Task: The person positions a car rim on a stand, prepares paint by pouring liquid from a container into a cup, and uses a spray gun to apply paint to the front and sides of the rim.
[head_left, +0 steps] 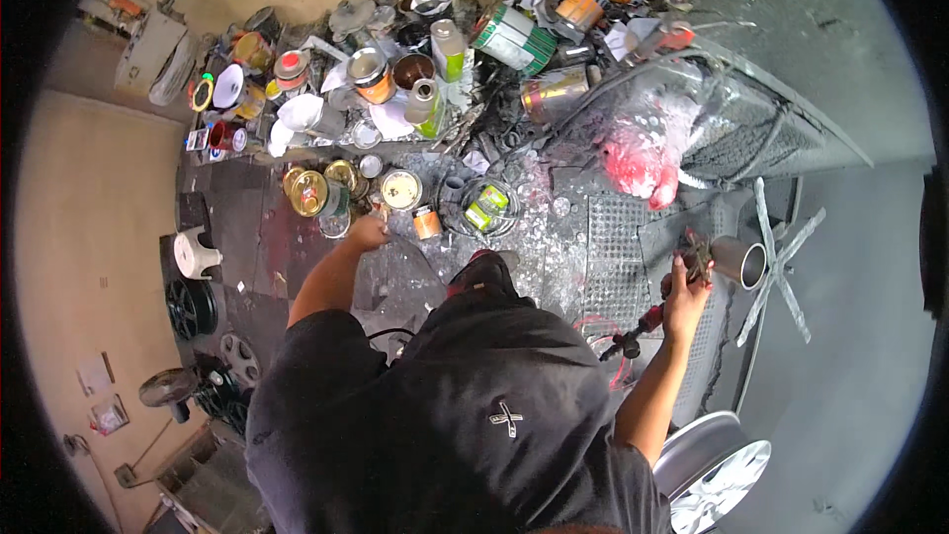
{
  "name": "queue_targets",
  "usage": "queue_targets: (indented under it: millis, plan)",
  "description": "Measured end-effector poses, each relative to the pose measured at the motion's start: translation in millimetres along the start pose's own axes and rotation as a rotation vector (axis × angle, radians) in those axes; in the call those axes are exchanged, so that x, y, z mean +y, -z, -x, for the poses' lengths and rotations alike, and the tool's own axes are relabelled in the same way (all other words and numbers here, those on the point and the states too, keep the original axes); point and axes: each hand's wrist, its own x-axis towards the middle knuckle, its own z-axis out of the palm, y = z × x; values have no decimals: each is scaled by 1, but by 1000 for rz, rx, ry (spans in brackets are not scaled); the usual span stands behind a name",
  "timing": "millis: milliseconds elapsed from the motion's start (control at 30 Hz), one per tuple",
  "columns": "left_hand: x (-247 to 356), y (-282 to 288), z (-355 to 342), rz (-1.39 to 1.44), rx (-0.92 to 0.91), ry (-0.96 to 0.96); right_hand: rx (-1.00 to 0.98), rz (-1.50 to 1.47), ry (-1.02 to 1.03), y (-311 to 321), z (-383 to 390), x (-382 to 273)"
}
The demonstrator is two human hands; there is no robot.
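Clasping the spray gun [698, 252] in the right hand [686, 297], out sideways, probably keeping the silver cup [734, 261] off the shirt [445, 405]. Holding the left hand [370, 233] well apart, near an open tin [401, 190]; cannot tell if gripping. Beyond, paint cans [372, 77], perhaps grouped for reach.

On my feed I can't tell what, if anything, the left hand [369, 232] holds toward nine o'clock; the detail is too small. Between three and four o'clock, the right hand [685, 299] hides part of the spray gun [696, 252]. The black shirt [435, 425] runs off the lower edge at six o'clock.
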Motion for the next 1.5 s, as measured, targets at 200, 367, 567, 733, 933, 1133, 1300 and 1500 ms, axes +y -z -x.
queue_targets:
  millis: [200,367,567,733,933,1133,1300,1500]
  plan:
    - [50,-30,-30,274,247,13,-152,48,35,-43,-10,-22]
    - [106,18,-98,450,264,254,-204,115,-5,-54,12,-13]
    - [106,29,-117,424,144,-26,-147,72,72,-69,-52,-47]
    - [108,-23,-62,433,-91,-21,-50,-349,-253,-89,-183,-59]
    - [54,-81,59,313,-143,39,-145,-412,-352,-124,-273,-85]
    - [-2,-69,137,427,-103,448,-64,-395,-230,-173,-276,-67]
    - [-34,-87,103,314,29,185,-28,-166,-224,-191,-263,-63]
    - [38,10,-35,417,84,213,-60,82,347,-183,-212,-20]
